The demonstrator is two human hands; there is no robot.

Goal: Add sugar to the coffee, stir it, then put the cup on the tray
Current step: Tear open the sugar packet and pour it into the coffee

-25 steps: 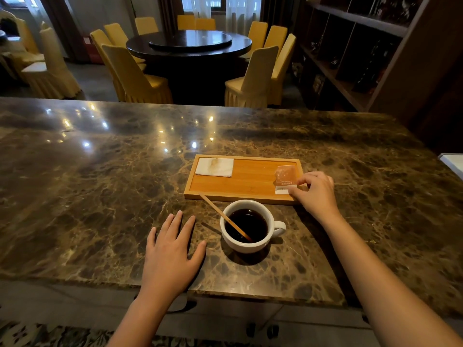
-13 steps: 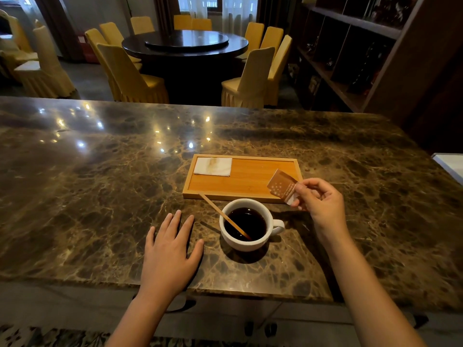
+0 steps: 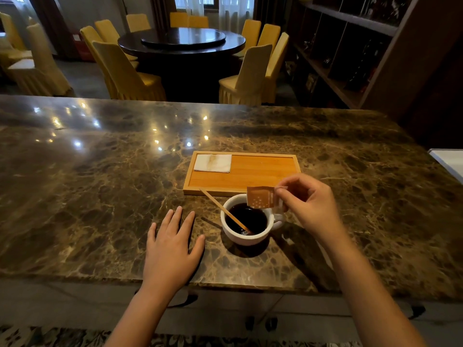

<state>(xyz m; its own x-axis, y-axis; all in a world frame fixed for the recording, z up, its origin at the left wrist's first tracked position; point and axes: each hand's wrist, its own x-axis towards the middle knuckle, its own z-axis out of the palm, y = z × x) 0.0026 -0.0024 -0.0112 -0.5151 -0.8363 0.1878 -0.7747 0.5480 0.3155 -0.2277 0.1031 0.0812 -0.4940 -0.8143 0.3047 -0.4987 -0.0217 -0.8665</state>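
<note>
A white cup point(image 3: 246, 237) of dark coffee stands on the marble counter, handle pointing right. A thin wooden stir stick point(image 3: 221, 209) leans in it, its top slanting up to the left. My right hand point(image 3: 309, 204) pinches a small orange sugar packet point(image 3: 260, 197) by its right end, holding it just above the cup's far rim. My left hand point(image 3: 172, 249) lies flat on the counter left of the cup, fingers spread, holding nothing. Just behind the cup sits a wooden tray point(image 3: 263, 170) with a folded white napkin point(image 3: 213, 163) in its left end.
The marble counter point(image 3: 100, 184) stretches wide to the left and right. A white object point(image 3: 449, 162) pokes in at the right edge. Beyond the counter stand a round dark table point(image 3: 183, 41), yellow chairs and dark shelving on the right.
My right hand has lifted the sugar packet off the tray's right end and carried it toward me, over the cup's rim. My left hand has stayed flat.
</note>
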